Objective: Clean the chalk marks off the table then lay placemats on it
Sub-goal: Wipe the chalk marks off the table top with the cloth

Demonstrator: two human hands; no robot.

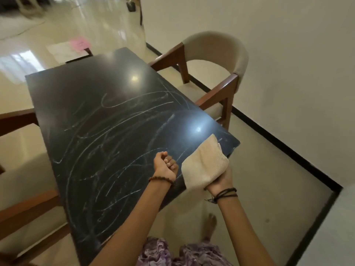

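A black table [80,96] fills the middle of the view, its top covered with white chalk marks [107,143] in loops and streaks. My right hand [220,179] grips a folded beige cloth [204,160] above the table's near right corner. My left hand [165,167] hovers just left of the cloth over the table's near edge, palm up, fingers curled and holding nothing. Pale and pink sheets [73,48], perhaps placemats, lie beyond the table's far end, blurred.
A beige armchair with wooden arms [215,60] stands at the table's right side. More wooden chair parts [17,118] sit along the left side. A white wall with a black skirting [278,150] runs close on the right. My bare foot [210,223] is on the floor.
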